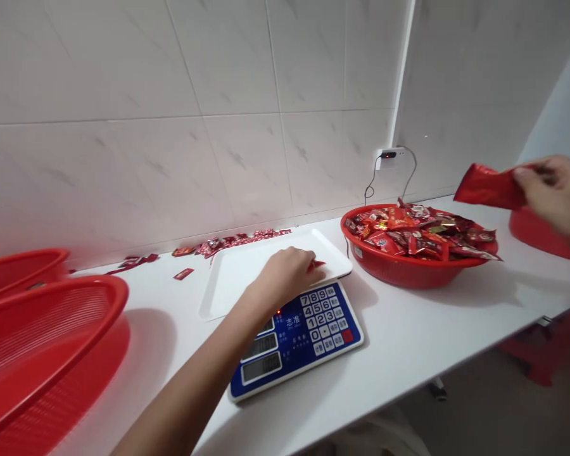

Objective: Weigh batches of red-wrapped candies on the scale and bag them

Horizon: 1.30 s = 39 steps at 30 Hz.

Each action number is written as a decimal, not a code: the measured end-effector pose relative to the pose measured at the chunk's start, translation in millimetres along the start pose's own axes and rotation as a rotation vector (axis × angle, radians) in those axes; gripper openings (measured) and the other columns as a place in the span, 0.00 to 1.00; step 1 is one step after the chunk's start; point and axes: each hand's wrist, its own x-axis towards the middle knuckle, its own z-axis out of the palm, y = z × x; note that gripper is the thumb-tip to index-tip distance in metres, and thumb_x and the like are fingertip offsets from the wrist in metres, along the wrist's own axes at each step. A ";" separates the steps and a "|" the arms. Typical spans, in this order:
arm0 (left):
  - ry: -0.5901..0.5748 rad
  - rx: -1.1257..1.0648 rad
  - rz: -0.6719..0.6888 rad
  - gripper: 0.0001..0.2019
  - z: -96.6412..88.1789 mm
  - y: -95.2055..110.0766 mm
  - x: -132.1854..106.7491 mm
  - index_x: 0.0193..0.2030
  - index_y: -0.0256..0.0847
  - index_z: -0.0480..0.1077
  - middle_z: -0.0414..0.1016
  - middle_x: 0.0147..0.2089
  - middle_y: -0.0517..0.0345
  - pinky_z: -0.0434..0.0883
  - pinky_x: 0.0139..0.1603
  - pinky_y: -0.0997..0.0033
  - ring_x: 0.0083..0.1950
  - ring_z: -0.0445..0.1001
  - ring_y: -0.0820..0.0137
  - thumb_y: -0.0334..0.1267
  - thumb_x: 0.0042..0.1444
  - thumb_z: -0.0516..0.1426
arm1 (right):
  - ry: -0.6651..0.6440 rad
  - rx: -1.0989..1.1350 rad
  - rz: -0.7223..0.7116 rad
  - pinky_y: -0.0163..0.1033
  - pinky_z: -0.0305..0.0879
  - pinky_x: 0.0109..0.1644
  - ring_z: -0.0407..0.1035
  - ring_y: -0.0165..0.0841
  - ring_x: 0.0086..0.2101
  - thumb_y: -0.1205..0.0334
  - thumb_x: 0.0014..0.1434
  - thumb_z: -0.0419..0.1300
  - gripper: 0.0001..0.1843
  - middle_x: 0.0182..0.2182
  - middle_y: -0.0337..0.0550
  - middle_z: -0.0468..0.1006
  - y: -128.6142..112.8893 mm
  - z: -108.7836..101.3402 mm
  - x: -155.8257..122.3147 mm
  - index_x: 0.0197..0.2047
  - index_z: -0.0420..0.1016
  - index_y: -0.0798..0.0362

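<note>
My left hand [289, 269] is over the near right part of the white tray [240, 272] on a blue digital scale [289, 370]. Its fingers are closed around a small red packet [317, 265], mostly hidden by the hand. At the right edge, my right hand [558, 193] pinches a larger shiny red packet [489, 187] and holds it in the air. Below and left of that packet stands a red basin [403, 272] heaped with red wrapped packets [418, 231].
Red plastic baskets [118, 294] stand at the left. Strips of small red packets [237, 240] lie along the tiled wall, with one loose packet [183, 273] nearby. Another red container [541, 234] is behind my right hand. A wall socket [388, 156] has cables hanging down.
</note>
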 end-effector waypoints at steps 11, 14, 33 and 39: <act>0.077 0.055 -0.131 0.19 -24.3 -60.4 -23.8 0.48 0.39 0.78 0.83 0.43 0.43 0.71 0.42 0.58 0.41 0.80 0.54 0.26 0.62 0.48 | -0.664 0.638 -0.279 0.40 0.67 0.39 0.73 0.34 0.34 0.66 0.67 0.54 0.11 0.35 0.47 0.81 -194.0 57.3 -60.6 0.36 0.76 0.53; -0.102 -0.060 -0.128 0.12 -36.4 -74.6 -33.1 0.41 0.46 0.80 0.84 0.42 0.51 0.72 0.41 0.61 0.42 0.81 0.57 0.34 0.62 0.54 | -0.824 0.650 -0.344 0.38 0.66 0.37 0.73 0.34 0.34 0.68 0.66 0.54 0.11 0.34 0.47 0.82 -219.7 89.4 -62.7 0.34 0.76 0.54; 0.564 -0.709 -0.111 0.07 -29.9 -54.5 -23.7 0.32 0.41 0.68 0.75 0.31 0.60 0.75 0.35 0.67 0.35 0.77 0.66 0.30 0.51 0.62 | -0.949 1.231 -0.394 0.38 0.74 0.39 0.75 0.33 0.35 0.66 0.56 0.70 0.06 0.32 0.40 0.79 -222.3 73.0 -89.0 0.36 0.78 0.53; 0.532 -0.716 -0.127 0.09 -33.2 -52.8 -24.5 0.33 0.40 0.67 0.74 0.31 0.59 0.77 0.36 0.64 0.37 0.79 0.63 0.31 0.50 0.65 | -0.816 1.243 -0.323 0.38 0.74 0.35 0.75 0.33 0.32 0.67 0.55 0.70 0.07 0.27 0.37 0.75 -226.7 76.8 -92.5 0.34 0.75 0.54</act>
